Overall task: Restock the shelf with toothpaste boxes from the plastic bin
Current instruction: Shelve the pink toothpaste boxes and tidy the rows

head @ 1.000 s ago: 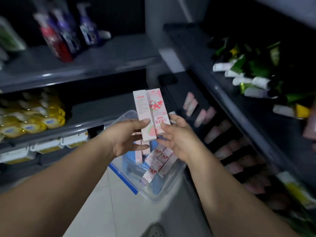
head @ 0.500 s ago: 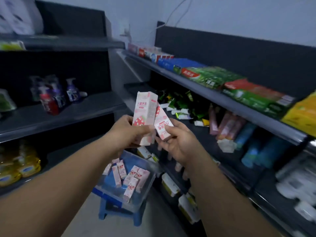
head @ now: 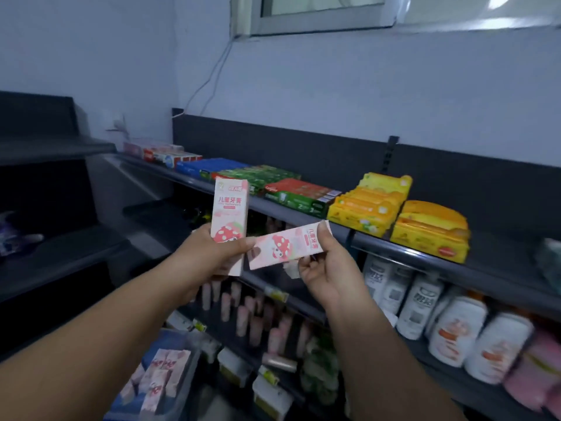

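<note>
My left hand [head: 209, 256] grips an upright pink toothpaste box [head: 230, 205] with a strawberry print. Beside it, my right hand [head: 328, 265] pinches a second pink toothpaste box [head: 285, 247], which lies nearly level and tilts up to the right. Both boxes hover in front of the top shelf [head: 303, 218], at about its edge height. The clear plastic bin [head: 191, 372] sits low at the bottom left, with several more pink boxes [head: 164, 375] inside it.
The top shelf carries rows of red, blue and green toothpaste boxes [head: 291, 192] and yellow packs [head: 394, 208]. Below it stand white bottles [head: 425, 308] and pink tubes [head: 249, 314]. A dark shelf unit [head: 54, 247] stands to the left.
The view has swung upward from the bin to the top shelf. Both hands have risen with the boxes, and the right-hand box has turned from upright to nearly level, apart from the left one.
</note>
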Motion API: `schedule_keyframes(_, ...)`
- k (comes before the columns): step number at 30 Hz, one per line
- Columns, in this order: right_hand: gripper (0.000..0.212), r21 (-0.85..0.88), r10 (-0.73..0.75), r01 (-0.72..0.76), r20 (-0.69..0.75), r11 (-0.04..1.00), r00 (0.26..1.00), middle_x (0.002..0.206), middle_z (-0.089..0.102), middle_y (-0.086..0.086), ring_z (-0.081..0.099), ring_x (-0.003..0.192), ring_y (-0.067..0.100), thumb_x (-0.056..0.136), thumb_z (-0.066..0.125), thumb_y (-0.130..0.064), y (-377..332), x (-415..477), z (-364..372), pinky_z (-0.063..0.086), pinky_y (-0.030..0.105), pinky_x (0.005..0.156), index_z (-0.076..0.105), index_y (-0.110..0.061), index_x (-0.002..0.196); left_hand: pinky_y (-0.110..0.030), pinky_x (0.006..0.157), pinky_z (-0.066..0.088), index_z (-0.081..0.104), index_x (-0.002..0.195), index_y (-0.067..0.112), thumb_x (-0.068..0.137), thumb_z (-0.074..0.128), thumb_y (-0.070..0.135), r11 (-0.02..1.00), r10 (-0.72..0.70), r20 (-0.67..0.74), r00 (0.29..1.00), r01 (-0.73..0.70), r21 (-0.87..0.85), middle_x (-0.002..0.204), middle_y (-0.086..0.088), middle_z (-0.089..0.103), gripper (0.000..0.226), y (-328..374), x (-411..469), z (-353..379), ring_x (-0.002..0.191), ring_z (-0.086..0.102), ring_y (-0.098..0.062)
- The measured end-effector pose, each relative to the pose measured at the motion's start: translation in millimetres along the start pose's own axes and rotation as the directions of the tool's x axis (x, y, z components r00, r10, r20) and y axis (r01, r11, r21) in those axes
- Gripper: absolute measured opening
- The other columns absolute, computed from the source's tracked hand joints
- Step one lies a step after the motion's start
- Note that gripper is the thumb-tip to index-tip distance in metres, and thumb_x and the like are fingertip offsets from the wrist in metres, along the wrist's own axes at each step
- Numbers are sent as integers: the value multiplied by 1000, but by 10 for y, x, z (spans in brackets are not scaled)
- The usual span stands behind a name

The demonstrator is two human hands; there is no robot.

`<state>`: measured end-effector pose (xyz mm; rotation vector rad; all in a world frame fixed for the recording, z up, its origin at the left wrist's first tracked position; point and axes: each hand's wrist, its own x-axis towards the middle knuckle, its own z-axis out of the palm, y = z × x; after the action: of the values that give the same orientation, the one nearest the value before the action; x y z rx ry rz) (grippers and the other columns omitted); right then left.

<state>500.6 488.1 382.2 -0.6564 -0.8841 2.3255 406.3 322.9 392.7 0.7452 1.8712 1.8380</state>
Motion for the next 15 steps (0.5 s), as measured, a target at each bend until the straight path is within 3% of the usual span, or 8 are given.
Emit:
schedule_keyframes(4,21,44,-98,100,-38,994,994,67,67,-1,59,58,10,87,68,-33,-523,-145,-387,39,19,38,64,-13,84,-45,92,50,63,110,20,60,86,34,998,-48,151,987,52,-19,99,-5,75,56,120,68,620,94,69,-27)
schedule_keyframes(6,18,53,-149,152,-52,987,987,66,67,-2,58,59,9,88,68,-31,-804,-168,-641,40,19,41,64,-13,85,-50,96,48,63,112,20,58,87,32,998,-54,206,977,59,-15,100,-5,74,61,150,133,1005,97,69,-29)
schedule_keyframes(9,17,19,-211,211,-30,977,977,72,68,-1,60,60,8,90,67,-23,-1238,-175,-1055,44,21,54,62,-11,101,-43,84,54,63,113,19,64,84,30,998,-60,241,969,66,-16,96,-2,75,55,152,263,1667,89,70,-24)
schedule_keyframes(11,17,-43,-246,246,-3,968,969,79,67,2,61,59,9,93,63,-16,-1529,-173,-1322,46,20,48,59,-11,108,-40,81,54,63,113,18,70,82,28,997,-61,276,959,74,-35,94,-2,75,48,152,353,2137,84,70,-21)
schedule_keyframes(15,17,-176,-266,272,54,946,962,90,68,7,62,68,14,96,55,-4,-2071,-115,-1802,46,21,48,58,-11,112,-19,51,48,64,106,19,80,74,24,995,-42,337,941,71,-72,86,1,75,28,188,498,3065,64,69,-8)
